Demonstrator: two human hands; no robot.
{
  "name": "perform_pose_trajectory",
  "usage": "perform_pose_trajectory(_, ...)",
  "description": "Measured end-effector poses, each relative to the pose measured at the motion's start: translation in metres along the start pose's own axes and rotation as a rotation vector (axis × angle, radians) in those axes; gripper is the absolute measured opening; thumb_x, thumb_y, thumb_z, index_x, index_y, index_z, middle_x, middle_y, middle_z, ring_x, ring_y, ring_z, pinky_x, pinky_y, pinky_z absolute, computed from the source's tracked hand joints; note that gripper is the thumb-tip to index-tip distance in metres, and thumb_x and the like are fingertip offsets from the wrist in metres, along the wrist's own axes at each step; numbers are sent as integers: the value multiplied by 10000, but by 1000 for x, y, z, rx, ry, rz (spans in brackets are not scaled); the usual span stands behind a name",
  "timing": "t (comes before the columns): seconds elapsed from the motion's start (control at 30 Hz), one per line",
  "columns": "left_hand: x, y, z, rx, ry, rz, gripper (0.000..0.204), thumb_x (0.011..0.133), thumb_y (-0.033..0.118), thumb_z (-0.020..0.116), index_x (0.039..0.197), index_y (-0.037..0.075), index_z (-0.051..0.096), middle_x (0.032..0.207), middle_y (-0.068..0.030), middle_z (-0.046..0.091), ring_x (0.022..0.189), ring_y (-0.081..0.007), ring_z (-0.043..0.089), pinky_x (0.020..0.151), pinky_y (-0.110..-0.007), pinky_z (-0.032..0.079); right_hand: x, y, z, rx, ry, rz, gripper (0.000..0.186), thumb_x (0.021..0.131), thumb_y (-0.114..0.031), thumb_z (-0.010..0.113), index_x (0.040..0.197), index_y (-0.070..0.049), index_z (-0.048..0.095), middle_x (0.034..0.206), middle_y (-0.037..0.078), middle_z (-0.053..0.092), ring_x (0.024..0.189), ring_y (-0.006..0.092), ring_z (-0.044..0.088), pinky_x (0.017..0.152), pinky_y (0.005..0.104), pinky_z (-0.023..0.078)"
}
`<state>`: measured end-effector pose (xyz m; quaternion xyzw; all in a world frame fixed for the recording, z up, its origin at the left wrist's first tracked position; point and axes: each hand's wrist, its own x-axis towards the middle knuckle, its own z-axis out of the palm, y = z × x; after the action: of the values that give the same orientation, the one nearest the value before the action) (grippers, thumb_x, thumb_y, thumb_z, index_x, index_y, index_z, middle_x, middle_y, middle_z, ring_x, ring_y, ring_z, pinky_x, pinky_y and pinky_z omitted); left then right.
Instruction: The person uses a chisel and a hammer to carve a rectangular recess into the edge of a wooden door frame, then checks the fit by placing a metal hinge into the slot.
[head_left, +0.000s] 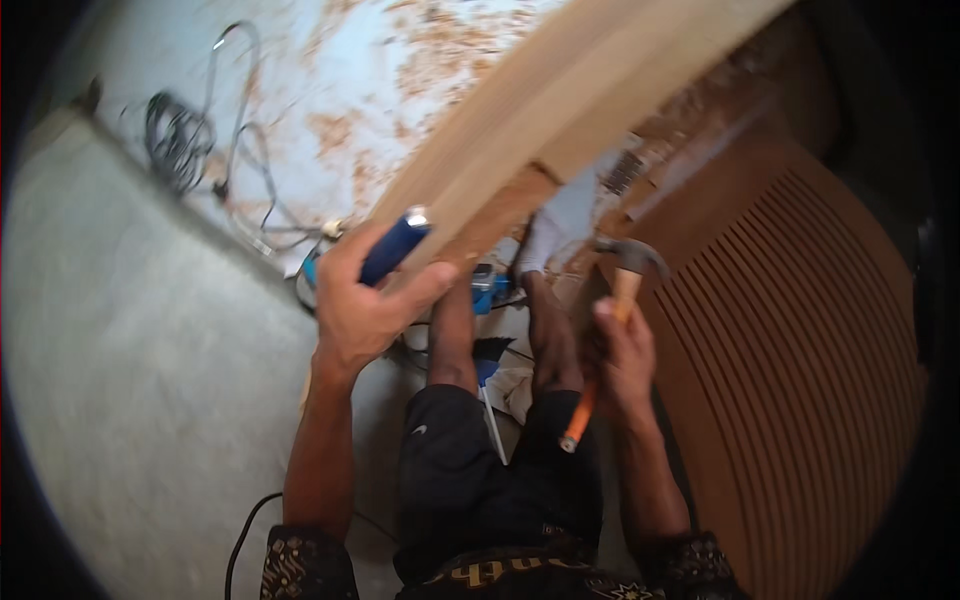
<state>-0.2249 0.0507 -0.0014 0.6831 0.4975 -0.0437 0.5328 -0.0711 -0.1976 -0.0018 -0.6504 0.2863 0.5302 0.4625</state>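
Observation:
My left hand [365, 300] is closed round the blue handle of a chisel [395, 247] with a shiny metal cap; its blade is hidden behind the hand and wood. This hand is at the near end of a long, pale wooden board [520, 130], which slants up to the right. In my right hand [625, 355] is a claw hammer [627, 275], gripped partway along its wooden and orange handle. The dark hammer head is raised to the right of the board, apart from the chisel.
A slatted brown wooden panel [790, 370] stands on the right. Coiled black cable [175, 140] lies at the far left, on a pale sheet [300, 60] strewn with shavings. A blue power tool [487, 288] and a white-handled brush [490, 400] are between my legs.

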Motion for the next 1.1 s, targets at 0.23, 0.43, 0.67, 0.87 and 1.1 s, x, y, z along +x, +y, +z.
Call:
perform_pose_trajectory(0.23, -2, -12, 19, 83, 199, 216, 395, 905, 329, 815, 929, -29, 649, 692, 7, 515, 640, -81, 444, 555, -274, 381, 172, 119, -46, -396, 173, -240, 244, 993, -261, 650, 1030, -58, 521, 751, 52, 538, 613, 177, 529, 534, 343, 416)
perform_pose_trajectory(0.43, -12, -24, 33, 279, 321, 176, 516, 1041, 480, 578, 920, -19, 530, 683, -1, 440, 624, -93, 403, 526, -299, 326, 360, 142, -125, -626, 667, -398, 509, 847, -303, 771, 1138, 24, 510, 1036, 285, 651, 993, 491, 647, 862, 537, 510)
perform_pose_trajectory(0.67, -18, -53, 0, -126, 444, 11, 860, 1054, 686, 343, 1470, -61, 444, 1407, -178, 558, 1243, -279, 579, 1078, -419, 463, 477, 66, -166, -627, 721, -434, 623, 771, -92, 862, 1185, 45, 417, 1164, 291, 571, 1153, 478, 579, 992, 537, 486)
perform_pose_trajectory(0.87, -15, -39, 15, 84, 558, 7, 766, 1098, 592, 245, 1527, -35, 343, 1437, -262, 491, 1316, -307, 540, 1106, -413, 477, 527, 80, -176, -720, 807, -571, 708, 734, -128, 905, 1198, 23, 392, 1242, 297, 470, 1218, 490, 505, 1030, 537, 455)
perform_pose_trajectory(1.1, -15, -44, 16, -10, 500, 72, 857, 1058, 640, 340, 1499, -91, 416, 1460, -184, 511, 1342, -292, 492, 1133, -434, 372, 540, 100, -179, -808, 822, -617, 737, 680, -159, 901, 1208, 34, 424, 1215, 287, 497, 1176, 484, 486, 1035, 524, 407)
